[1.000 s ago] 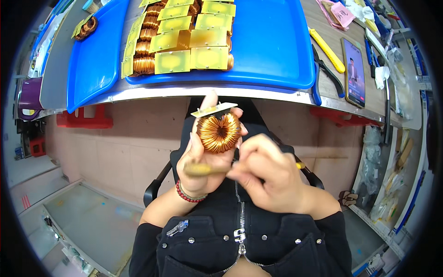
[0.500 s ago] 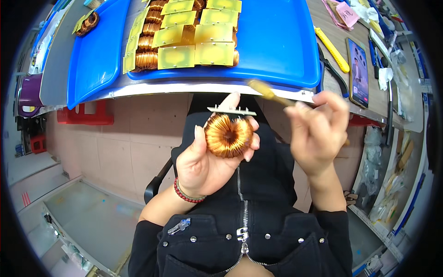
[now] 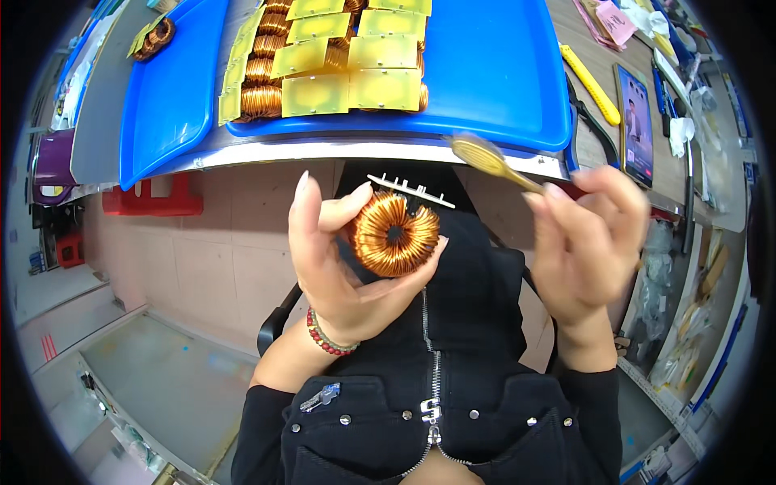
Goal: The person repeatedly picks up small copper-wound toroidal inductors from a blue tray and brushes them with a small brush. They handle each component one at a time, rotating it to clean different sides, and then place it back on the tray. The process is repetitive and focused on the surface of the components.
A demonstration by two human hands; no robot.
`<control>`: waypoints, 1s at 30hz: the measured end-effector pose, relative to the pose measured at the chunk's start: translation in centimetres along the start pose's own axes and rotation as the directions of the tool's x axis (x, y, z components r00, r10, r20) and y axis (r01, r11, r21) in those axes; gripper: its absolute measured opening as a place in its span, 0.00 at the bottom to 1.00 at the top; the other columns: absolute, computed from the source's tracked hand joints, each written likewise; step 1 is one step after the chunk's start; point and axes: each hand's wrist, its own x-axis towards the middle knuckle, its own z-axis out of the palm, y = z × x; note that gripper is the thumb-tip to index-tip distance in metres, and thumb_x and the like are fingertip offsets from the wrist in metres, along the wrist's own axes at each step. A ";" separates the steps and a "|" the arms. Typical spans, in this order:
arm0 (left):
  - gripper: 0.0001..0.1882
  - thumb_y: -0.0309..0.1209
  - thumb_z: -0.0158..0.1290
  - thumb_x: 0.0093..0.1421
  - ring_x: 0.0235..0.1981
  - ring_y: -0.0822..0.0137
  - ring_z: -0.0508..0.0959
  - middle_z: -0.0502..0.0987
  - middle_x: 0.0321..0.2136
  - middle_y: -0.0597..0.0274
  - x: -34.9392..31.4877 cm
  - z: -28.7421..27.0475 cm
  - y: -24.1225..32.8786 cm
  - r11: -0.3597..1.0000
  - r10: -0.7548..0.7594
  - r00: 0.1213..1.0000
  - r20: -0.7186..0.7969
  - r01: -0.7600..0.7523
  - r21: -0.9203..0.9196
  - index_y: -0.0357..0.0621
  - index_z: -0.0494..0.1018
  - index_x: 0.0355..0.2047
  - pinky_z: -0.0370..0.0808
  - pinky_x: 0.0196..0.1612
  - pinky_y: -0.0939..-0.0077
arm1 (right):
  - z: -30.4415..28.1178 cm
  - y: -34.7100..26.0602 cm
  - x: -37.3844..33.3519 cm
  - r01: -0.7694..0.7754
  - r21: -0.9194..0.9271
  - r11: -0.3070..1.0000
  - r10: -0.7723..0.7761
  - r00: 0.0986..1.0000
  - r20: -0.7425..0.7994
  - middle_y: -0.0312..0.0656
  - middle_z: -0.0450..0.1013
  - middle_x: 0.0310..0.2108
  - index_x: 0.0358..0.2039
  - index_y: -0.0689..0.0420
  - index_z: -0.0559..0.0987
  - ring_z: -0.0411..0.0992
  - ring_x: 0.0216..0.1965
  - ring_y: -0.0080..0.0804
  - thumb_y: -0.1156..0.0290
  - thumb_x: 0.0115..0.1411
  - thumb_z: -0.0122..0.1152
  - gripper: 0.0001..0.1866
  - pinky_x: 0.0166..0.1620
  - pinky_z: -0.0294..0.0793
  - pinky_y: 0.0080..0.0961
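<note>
Copper coil [image 3: 373,246], board [image 3: 414,192] at its top, gripped by left hand [image 3: 343,293]; apparent brush [image 3: 483,156], pinched in right hand [image 3: 584,250]

coil [image 3: 373,234], centre: glossy copper wire, ridged
board [image 3: 411,191], 12 o'clock: thin, shiny metal pins [image 3: 401,184]
tray [image 3: 501,65], 1 o'clock: smooth plastic, glossy
phone [image 3: 636,121], 2 o'clock: glassy screen
clothes [image 3: 364,436], 6 o'clock: matt black cloth, shiny metal zip [image 3: 436,376]
bracelet [image 3: 323,338], 7 o'clock: beaded, bumpy
</note>
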 end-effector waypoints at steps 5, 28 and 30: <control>0.55 0.25 0.68 0.34 0.38 0.63 0.72 0.67 0.39 0.50 0.0 -0.5 -0.2 0.996 0.064 0.998 -0.022 -0.063 0.062 0.26 0.43 0.57 0.72 0.41 0.76 | -1.7 -1.7 -0.6 0.057 0.124 0.991 -0.093 0.947 0.307 0.41 0.69 0.26 0.24 0.59 0.77 0.66 0.18 0.28 0.78 0.39 0.65 0.09 0.18 0.61 0.17; 0.59 0.17 0.63 0.34 0.35 0.72 0.73 0.69 0.35 0.59 3.7 -2.9 2.4 0.961 -0.151 0.735 0.661 0.266 -0.076 0.37 0.36 0.62 0.72 0.40 0.82 | -0.6 1.4 3.4 0.509 0.409 0.758 -0.651 0.541 0.533 0.28 0.53 0.15 0.30 0.52 0.78 0.55 0.13 0.19 0.70 0.36 0.58 0.16 0.17 0.49 0.17; 0.58 0.16 0.62 0.34 0.35 0.72 0.74 0.69 0.35 0.59 3.7 -3.0 2.1 0.959 -0.159 0.717 0.678 0.275 -0.066 0.36 0.36 0.61 0.71 0.40 0.83 | -1.1 2.9 3.7 0.611 0.383 0.693 -0.714 0.508 0.482 0.29 0.54 0.14 0.25 0.56 0.76 0.56 0.14 0.21 0.70 0.31 0.57 0.15 0.17 0.49 0.17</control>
